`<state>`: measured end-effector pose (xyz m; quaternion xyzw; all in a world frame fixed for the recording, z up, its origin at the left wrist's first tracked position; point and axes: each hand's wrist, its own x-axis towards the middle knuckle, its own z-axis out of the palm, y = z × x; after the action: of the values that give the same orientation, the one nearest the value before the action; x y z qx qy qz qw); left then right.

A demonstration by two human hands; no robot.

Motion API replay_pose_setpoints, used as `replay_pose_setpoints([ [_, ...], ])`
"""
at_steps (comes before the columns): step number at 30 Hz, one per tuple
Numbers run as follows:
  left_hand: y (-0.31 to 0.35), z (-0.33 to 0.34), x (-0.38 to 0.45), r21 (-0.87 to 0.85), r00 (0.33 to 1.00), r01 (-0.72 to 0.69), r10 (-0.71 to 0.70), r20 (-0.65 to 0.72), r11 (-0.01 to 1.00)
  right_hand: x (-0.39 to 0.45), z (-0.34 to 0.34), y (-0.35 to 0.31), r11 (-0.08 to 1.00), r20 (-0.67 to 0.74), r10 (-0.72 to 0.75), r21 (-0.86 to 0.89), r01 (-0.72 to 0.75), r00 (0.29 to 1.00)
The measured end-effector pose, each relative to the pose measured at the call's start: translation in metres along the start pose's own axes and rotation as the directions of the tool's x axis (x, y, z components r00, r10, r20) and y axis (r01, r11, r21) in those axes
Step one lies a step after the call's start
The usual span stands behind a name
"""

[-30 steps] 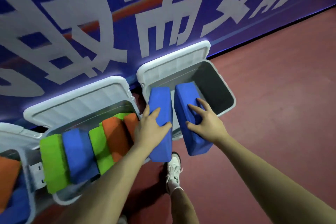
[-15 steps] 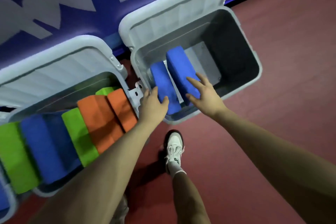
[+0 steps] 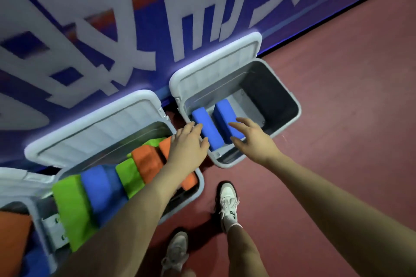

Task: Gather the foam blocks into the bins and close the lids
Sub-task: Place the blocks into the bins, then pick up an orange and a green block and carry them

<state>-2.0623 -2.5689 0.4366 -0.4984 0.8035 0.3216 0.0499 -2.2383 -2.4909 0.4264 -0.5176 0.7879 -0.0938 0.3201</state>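
Now your left hand [image 3: 188, 144] rested loose-fingered against left blue block [image 3: 208, 129]; right hand [image 3: 252, 139] hovered spread over right blue block [image 3: 226, 113]. Both blocks stood inside right bin [image 3: 282, 123], lid [image 3: 216, 67] up.

Open room in the right bin's [image 3: 290, 119] far half; two blue blocks [image 3: 208, 128] along its left wall.

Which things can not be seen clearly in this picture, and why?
- Middle bin floor, head view: hidden by foam blocks and left arm.
- Leftmost bin: cut off by frame edge.
- Wall lettering: blurred, cropped.
- Left hand, right hand: contact with the blue blocks unclear.
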Motion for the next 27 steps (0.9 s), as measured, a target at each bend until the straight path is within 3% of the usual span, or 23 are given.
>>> replay_pose_setpoints([
  [9, 0.016, -0.121, -0.117, 0.130, 0.953, -0.290, 0.298, -0.050, 0.948, -0.134, -0.037, -0.100, 0.993, -0.310, 0.076, 0.112, -0.043, 0.948],
  [14, 0.043, -0.136, -0.173, 0.177, 0.904, -0.426, 0.425, 0.046, 0.887, -0.219, -0.044, -0.116, 0.990, -0.433, 0.117, -0.015, -0.137, 0.894],
  [17, 0.064, -0.126, -0.196, 0.183, 0.864, -0.503, 0.485, 0.137, 0.845, -0.265, -0.044, -0.107, 0.975, -0.496, 0.195, 0.000, -0.224, 0.846],
  [22, 0.119, -0.095, -0.232, 0.184, 0.748, -0.660, 0.615, 0.248, 0.728, -0.344, -0.037, -0.076, 0.916, -0.549, 0.378, 0.101, -0.389, 0.745],
  [27, 0.178, -0.041, -0.297, 0.185, 0.553, -0.831, 0.740, 0.382, 0.525, -0.457, -0.010, -0.054, 0.786, -0.581, 0.594, 0.274, -0.554, 0.556],
])
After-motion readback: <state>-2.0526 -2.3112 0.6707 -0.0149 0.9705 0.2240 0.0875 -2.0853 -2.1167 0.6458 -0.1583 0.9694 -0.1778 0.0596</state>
